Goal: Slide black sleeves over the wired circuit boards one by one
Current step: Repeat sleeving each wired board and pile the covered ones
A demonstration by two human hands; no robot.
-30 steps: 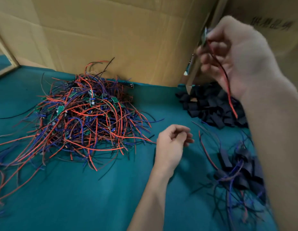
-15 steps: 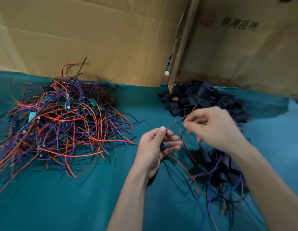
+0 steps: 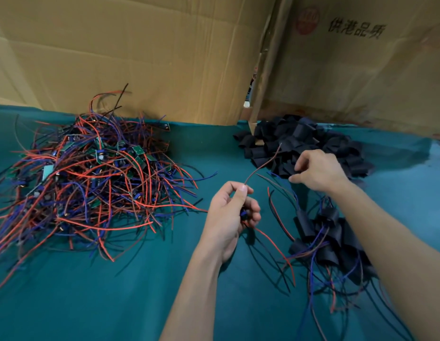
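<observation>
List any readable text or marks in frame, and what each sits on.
"供港品质": dark printed characters on the right cardboard panel; the last character is soft.
Round red stamp on the same panel, left of the characters: its lettering is too blurred to read.
Green circuit boards in the wire pile: any markings are too small to read.
</observation>
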